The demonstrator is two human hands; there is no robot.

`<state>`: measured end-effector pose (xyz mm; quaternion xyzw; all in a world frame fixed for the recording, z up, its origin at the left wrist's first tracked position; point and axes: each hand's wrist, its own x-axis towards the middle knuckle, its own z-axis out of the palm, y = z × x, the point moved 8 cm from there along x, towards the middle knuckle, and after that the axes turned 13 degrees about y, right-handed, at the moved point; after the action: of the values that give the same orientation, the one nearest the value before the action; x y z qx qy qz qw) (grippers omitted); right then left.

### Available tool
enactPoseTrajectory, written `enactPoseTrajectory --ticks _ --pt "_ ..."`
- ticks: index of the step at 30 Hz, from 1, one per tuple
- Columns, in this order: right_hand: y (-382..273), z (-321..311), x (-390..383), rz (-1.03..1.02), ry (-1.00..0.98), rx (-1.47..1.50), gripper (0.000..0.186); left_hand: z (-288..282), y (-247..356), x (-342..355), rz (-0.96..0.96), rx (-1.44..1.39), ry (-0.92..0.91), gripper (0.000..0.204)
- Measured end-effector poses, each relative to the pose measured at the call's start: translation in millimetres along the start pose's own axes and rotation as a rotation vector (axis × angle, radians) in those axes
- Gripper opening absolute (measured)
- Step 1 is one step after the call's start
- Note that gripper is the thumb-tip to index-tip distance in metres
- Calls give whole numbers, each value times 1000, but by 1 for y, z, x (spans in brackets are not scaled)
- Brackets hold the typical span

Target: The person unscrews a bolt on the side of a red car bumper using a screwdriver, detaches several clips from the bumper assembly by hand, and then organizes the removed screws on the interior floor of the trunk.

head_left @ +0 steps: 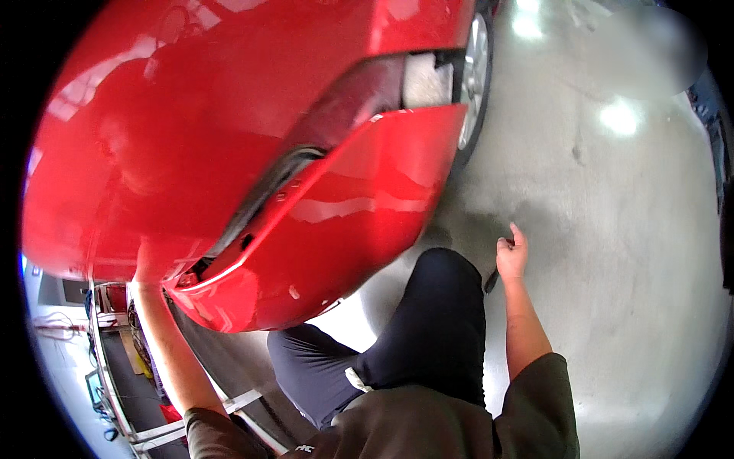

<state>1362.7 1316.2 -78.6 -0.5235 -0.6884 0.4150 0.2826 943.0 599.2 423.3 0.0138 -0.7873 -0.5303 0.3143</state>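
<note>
I crouch at the corner of a red car (191,92). Its red bumper (352,229) has a long dark gap (267,191) along its upper edge, with a pale piece (426,80) showing at the far end. My left hand (144,264) is at the panel's lower left edge, beside the bumper's end; its fingers are indistinct against the red paint. Out over the floor, right of my knee, my right hand (512,252) grips a slim dark tool (492,281) pointing down, index finger extended.
A car wheel (474,84) stands beyond the bumper. At lower left is a metal-framed rack (126,344) holding assorted items and cords. The grey concrete floor (619,252) spreads to the right, with dark objects (715,145) along the far right edge. My bent knee (443,283) is close under the bumper.
</note>
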Motion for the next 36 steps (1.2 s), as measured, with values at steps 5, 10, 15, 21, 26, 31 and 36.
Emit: enactPoseTrajectory --ticks 5,10,15,21,26,31,36 --pt "-185 -13 17 122 -260 743 32 17 14 -3 -148 -91 -52 56" --pt "-324 -15 -15 12 -468 895 61 47 49 -25 -129 -130 -154 55" --pt "-317 9 -37 340 -336 972 69 49 112 -80 16 -270 -164 33" --pt "-322 12 -59 408 -362 1070 62 -16 153 -149 426 -144 -221 22" --pt "-324 7 -65 362 -382 1011 71 -38 159 -211 758 178 -247 45" --pt "-331 6 -63 368 -401 976 66 -55 121 -230 719 192 -153 53" --pt "-340 -3 -64 343 -331 966 63 -63 99 -230 754 176 -114 62"
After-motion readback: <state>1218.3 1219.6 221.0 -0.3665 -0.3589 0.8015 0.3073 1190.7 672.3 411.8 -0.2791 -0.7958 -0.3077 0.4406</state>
